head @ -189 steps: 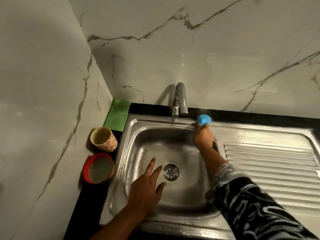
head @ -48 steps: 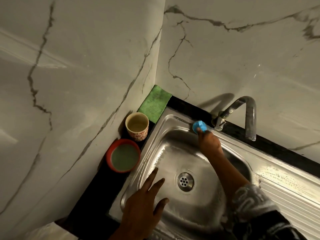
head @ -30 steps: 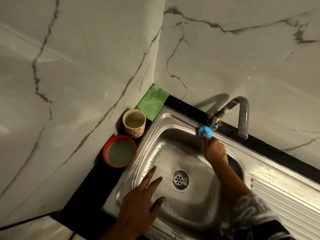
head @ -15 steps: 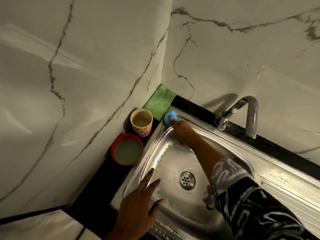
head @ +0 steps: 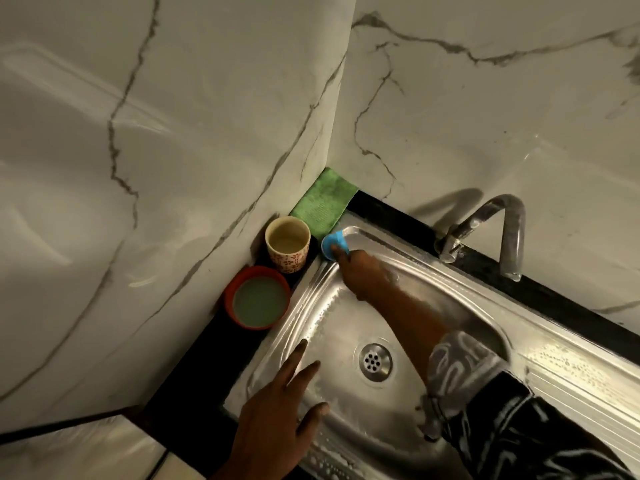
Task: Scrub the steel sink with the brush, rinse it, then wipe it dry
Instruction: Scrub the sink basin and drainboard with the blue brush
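A home kitchen: steel sink [head: 571,368], tap [head: 498,223], marble-look walls [head: 173,133].

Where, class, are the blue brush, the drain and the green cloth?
blue brush [head: 329,241], head view, its round blue end.
drain [head: 373,362], head view, its perforated centre.
green cloth [head: 325,202], head view, mid fabric.

The right hand [head: 365,273] reaches to the far left corner of the sink [head: 329,327], fingers curled round the brush [head: 333,244], forearm stretched across the basin. The left hand [head: 277,414] is spread flat, fingers straight, at the sink's near left edge.
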